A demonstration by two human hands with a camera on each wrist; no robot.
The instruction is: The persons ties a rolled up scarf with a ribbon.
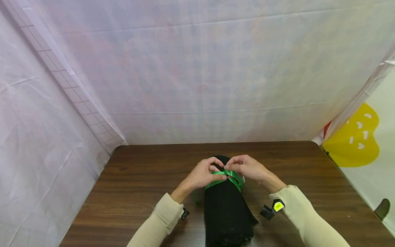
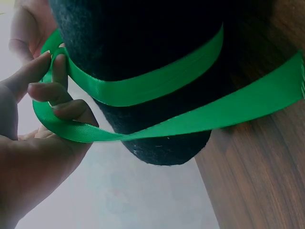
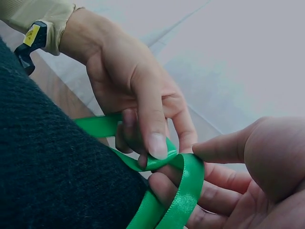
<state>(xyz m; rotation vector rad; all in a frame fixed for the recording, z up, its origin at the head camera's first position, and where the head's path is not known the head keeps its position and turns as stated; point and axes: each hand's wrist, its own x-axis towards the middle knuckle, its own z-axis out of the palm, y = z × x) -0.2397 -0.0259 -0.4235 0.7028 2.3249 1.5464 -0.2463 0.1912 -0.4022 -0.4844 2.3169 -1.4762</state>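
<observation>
A thick roll of black knitted cloth [image 1: 225, 209] lies lengthwise on the table, with a green satin ribbon [image 1: 216, 183] wrapped round it near its far end. Over the top of the roll, my left hand [image 1: 202, 174] pinches the ribbon between thumb and fingers. My right hand [image 1: 249, 168] meets it from the other side, fingertips on the same crossing. In the right wrist view, the ribbon [image 3: 188, 195] forms a loop between the fingers of both hands. A loose ribbon tail [image 2: 252, 102] trails from the left hand past the roll. Part of the crossing is hidden by fingers.
The brown wood-grain table [image 1: 139, 185] extends on both sides of the roll. White sheeting [image 1: 200, 75] hangs behind the table and along the left. A yellow shape [image 1: 355, 140] shows on the wall at right.
</observation>
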